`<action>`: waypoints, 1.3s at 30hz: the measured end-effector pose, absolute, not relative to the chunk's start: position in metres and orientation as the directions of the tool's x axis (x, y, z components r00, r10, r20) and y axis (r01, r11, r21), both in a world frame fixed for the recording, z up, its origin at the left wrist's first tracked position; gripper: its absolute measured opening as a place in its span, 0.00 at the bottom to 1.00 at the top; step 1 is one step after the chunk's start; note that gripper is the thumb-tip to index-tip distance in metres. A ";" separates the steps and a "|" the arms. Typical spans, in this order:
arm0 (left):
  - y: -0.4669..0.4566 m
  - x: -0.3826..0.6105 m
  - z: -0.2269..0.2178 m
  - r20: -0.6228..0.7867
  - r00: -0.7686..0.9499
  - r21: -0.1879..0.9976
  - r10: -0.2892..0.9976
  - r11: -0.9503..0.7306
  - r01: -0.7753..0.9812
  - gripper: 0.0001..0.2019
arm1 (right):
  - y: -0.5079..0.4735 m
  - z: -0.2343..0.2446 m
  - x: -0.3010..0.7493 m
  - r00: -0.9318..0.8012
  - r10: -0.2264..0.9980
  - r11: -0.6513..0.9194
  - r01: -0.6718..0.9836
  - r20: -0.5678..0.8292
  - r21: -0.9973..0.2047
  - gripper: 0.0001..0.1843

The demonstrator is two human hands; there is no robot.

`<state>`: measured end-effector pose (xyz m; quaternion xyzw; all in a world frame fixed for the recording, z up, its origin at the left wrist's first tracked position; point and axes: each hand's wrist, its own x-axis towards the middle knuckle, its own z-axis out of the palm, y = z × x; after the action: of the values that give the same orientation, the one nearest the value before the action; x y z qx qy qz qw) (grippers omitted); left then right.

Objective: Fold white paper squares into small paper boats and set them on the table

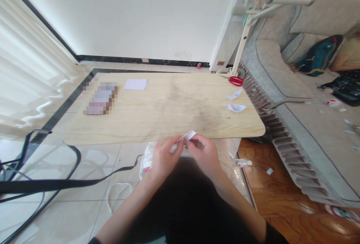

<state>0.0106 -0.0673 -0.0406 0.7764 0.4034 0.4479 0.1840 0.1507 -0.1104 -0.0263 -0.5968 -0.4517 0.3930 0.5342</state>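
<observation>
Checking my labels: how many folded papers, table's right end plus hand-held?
3: the held piece; the far piece, by the red scissors; the near piece, in front of that. Others may be hidden.

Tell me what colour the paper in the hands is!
The paper is white, seen best in the head view.

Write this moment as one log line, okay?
left hand, right hand: pinching small white paper | place: wooden table, near edge | table right: red-handled scissors, two paper pieces | table left: rectangular paper

Teal backpack (322, 57) on the grey sofa (292, 83), red can (198, 66) near the wall (146, 15), white curtain (25, 56)
</observation>
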 end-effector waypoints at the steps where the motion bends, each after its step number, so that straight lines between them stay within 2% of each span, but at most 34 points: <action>1: -0.067 0.010 -0.041 0.536 0.268 0.659 0.801 -0.595 0.461 0.06 | -0.111 -0.027 0.151 0.267 0.964 -0.027 0.071 -0.008 -0.997 0.07; 6: -0.064 0.009 -0.041 0.499 0.259 0.696 0.827 -0.560 0.449 0.06 | -0.111 -0.021 0.151 0.184 0.977 -0.084 -0.144 -0.110 -0.986 0.09; 9: -0.063 0.008 -0.038 0.474 0.275 0.720 0.836 -0.548 0.425 0.07 | -0.111 -0.016 0.151 0.145 0.981 -0.098 -0.197 -0.128 -0.975 0.11; 15: -0.060 0.006 -0.033 0.420 0.381 0.765 0.824 -0.547 0.339 0.10 | -0.113 -0.008 0.155 0.090 0.992 -0.077 -0.147 -0.091 -0.986 0.16; 20: -0.057 0.004 -0.037 0.352 0.346 0.804 0.870 -0.470 0.364 0.09 | -0.116 -0.012 0.156 -0.024 0.998 -0.065 -0.100 -0.063 -0.993 0.22; 22: -0.057 0.003 -0.036 0.286 0.328 0.838 0.900 -0.401 0.371 0.08 | -0.117 -0.016 0.158 0.013 0.998 -0.068 -0.042 -0.068 -0.997 0.20; 26: -0.058 0.001 -0.028 0.098 0.301 0.918 0.949 -0.203 0.340 0.11 | -0.114 -0.021 0.163 0.235 0.972 -0.043 0.063 -0.027 -0.997 0.10; 29: -0.059 0.001 -0.021 -0.001 0.387 0.965 0.922 -0.100 0.241 0.12 | -0.110 -0.022 0.166 0.257 0.965 -0.048 -0.005 -0.048 -0.999 0.13; 33: -0.061 0.000 -0.017 -0.040 0.506 0.984 0.862 -0.054 0.169 0.15 | -0.109 -0.022 0.166 0.209 0.970 -0.115 -0.043 -0.121 -0.992 0.13; 36: -0.062 0.001 -0.019 -0.030 0.482 0.989 0.876 -0.045 0.144 0.18 | -0.109 -0.023 0.163 0.241 0.960 -0.129 -0.064 -0.141 -0.990 0.13; 39: -0.061 0.001 -0.020 -0.039 0.449 0.996 0.893 -0.003 0.093 0.15 | -0.108 -0.023 0.158 0.313 0.939 -0.098 -0.153 -0.142 -0.983 0.14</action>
<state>0.0014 -0.0614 -0.0196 0.6197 0.3975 0.3428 0.5835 0.1580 -0.1084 -0.0232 -0.5698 -0.3449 0.4736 0.5763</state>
